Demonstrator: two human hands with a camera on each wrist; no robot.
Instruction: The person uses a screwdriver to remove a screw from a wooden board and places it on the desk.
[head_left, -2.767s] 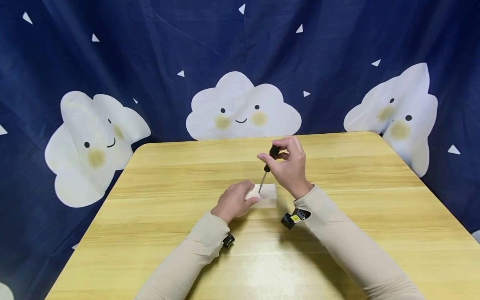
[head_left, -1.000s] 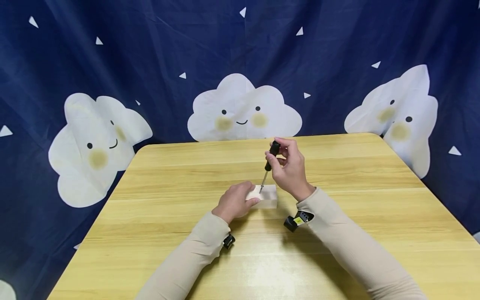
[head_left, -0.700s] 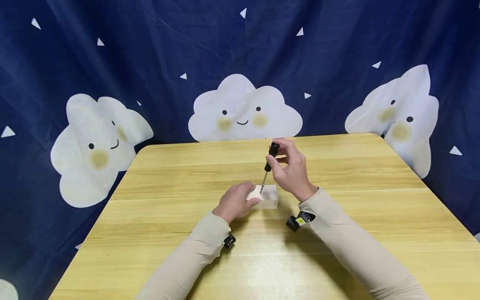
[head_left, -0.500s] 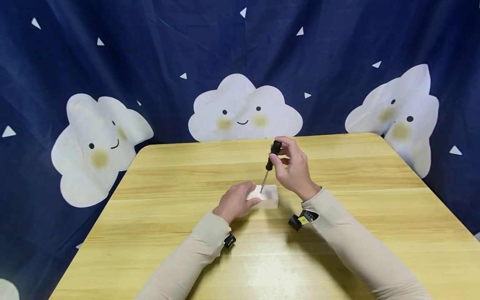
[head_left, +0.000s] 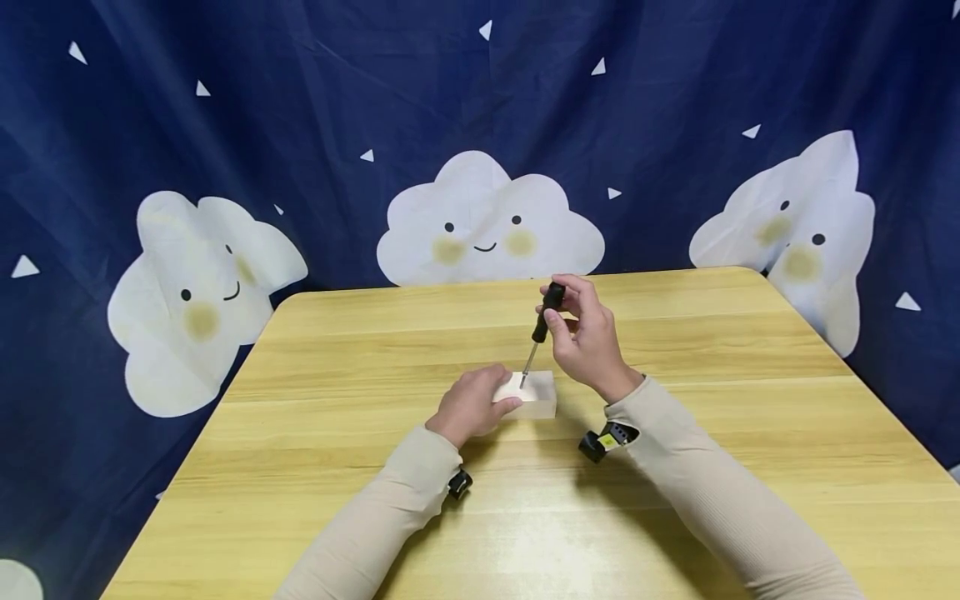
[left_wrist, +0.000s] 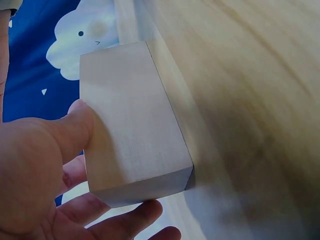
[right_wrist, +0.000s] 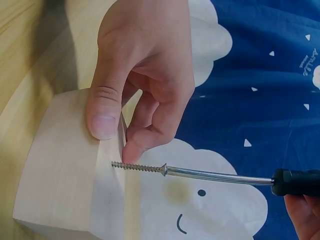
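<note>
A pale wooden block (head_left: 542, 396) lies on the table, and my left hand (head_left: 468, 403) grips its left end, thumb on the near side. In the left wrist view the thumb presses the face of the block (left_wrist: 132, 115) while the fingers reach behind and under it. My right hand (head_left: 590, 340) holds the black handle of a screwdriver (head_left: 542, 323) between thumb and fingers. Its shaft slants down to a screw (right_wrist: 139, 167), seated on the tip. The screw stands on the block's top, point against the wood, most of its thread showing.
The light wood table (head_left: 360, 350) reaches back to a dark blue curtain (head_left: 315, 100) printed with white clouds. Black wrist cameras are strapped on both wrists, the right one (head_left: 592, 446) close over the tabletop.
My right thumb has swung in onto the screwdriver handle, and the handle has shifted slightly right. The left hand and block have stayed in place.
</note>
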